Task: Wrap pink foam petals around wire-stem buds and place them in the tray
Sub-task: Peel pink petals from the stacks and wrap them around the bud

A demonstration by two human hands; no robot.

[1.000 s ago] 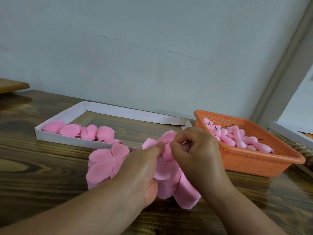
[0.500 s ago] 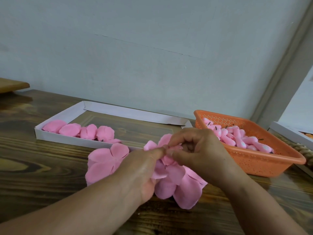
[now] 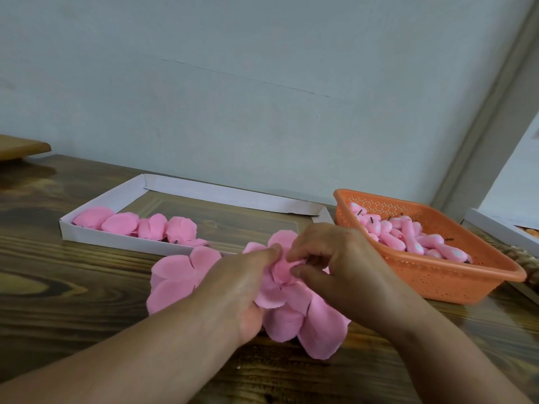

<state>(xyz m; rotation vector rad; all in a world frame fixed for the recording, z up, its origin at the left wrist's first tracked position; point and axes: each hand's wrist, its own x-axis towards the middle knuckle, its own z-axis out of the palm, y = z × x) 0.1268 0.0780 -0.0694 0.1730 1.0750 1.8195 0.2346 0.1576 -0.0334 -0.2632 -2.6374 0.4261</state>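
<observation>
Both hands meet over a pile of loose pink petals [image 3: 180, 275] lying on the table [image 3: 73, 301] near its front edge, just in front of the tray [image 3: 116, 237]. The left hand [image 3: 242, 290] pinches a petal piece [image 3: 281, 268] between thumb and forefinger, its other fingers tucked under the foam. The right hand [image 3: 344, 266] pinches the same piece from the other side, fingers curled; whether a bud sits inside the fold cannot be told. The white tray lies toward the table's back edge, left of centre, and holds a row of wrapped pink flowers [image 3: 145, 225] along its front wall at the left end. An orange basket [image 3: 437, 281] stands at the right of the table, just beside the tray's right end, filled with pink buds [image 3: 408, 237] with dark wire stems. A white box [image 3: 495, 228] shows at the far right edge.
</observation>
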